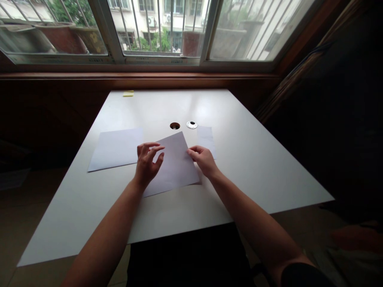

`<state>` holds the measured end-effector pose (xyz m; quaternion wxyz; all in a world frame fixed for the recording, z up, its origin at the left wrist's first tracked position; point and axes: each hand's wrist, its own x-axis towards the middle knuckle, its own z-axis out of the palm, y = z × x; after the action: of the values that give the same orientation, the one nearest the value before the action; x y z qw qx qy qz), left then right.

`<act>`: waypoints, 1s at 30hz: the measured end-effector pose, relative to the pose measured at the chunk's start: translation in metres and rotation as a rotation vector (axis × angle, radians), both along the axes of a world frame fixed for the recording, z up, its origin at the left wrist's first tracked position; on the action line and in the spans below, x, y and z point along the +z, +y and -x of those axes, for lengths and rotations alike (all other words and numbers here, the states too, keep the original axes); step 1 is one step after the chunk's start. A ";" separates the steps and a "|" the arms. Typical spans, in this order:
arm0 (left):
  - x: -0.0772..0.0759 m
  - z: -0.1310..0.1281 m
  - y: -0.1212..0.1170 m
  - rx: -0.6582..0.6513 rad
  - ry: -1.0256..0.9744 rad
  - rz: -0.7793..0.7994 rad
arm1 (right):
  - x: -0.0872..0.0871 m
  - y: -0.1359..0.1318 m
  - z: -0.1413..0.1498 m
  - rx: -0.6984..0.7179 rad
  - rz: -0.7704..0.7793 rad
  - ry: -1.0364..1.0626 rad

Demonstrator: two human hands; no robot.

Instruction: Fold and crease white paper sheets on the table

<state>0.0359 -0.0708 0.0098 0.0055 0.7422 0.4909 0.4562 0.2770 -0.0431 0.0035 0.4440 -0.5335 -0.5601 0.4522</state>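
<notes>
A white sheet of paper [175,163] is tilted over the middle of the table, its right side slightly raised. My right hand [203,159] pinches the sheet's right edge between thumb and fingers. Over the sheet's left side hovers my left hand [149,163], fingers curved and apart, with nothing between thumb and fingertips. Whether its underside touches the paper is hidden. To the left lies a second, flat stack or sheet of white paper [116,147]. Partly behind my right hand is a smaller white paper piece [206,137].
The white table [248,167] has a round cable hole [175,126] with its loose cover [192,124] beside it. A yellow sticky-note pad [128,93] lies at the far left corner. Beyond the table is a barred window [161,59]; a dark curtain hangs on the right.
</notes>
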 end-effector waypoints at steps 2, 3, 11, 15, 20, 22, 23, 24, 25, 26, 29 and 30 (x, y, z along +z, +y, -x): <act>0.001 0.002 0.001 0.024 -0.032 -0.012 | 0.003 0.003 -0.006 -0.010 -0.018 -0.022; 0.001 0.003 0.002 0.036 -0.048 -0.013 | 0.004 0.005 -0.010 -0.010 -0.019 -0.030; -0.002 0.014 0.009 0.124 -0.187 0.059 | 0.018 0.020 -0.041 0.027 -0.041 -0.121; -0.005 0.019 0.012 0.128 -0.257 0.100 | 0.036 0.022 -0.049 0.144 -0.060 -0.192; -0.002 0.022 0.015 -0.046 -0.349 0.257 | 0.048 0.028 -0.049 0.310 -0.066 -0.245; -0.001 0.021 0.014 -0.155 -0.365 0.341 | 0.049 0.031 -0.046 0.395 -0.090 -0.244; -0.001 0.020 0.014 -0.207 -0.372 0.383 | 0.049 0.032 -0.043 0.436 -0.112 -0.258; -0.001 0.019 0.013 -0.255 -0.382 0.423 | 0.049 0.033 -0.040 0.473 -0.141 -0.281; -0.001 0.018 0.013 -0.299 -0.397 0.463 | 0.048 0.033 -0.037 0.503 -0.178 -0.310; -0.002 0.016 0.012 -0.337 -0.418 0.500 | 0.047 0.034 -0.033 0.532 -0.218 -0.341; -0.005 0.012 0.010 -0.404 -0.497 0.606 | 0.043 0.032 -0.021 0.587 -0.304 -0.397; -0.006 0.010 0.009 -0.411 -0.522 0.639 | 0.040 0.031 -0.017 0.600 -0.316 -0.401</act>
<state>0.0259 -0.0614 0.0041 0.4480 0.6455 0.4317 0.4430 0.2941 -0.0119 0.0437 0.2505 -0.3491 -0.8295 0.3569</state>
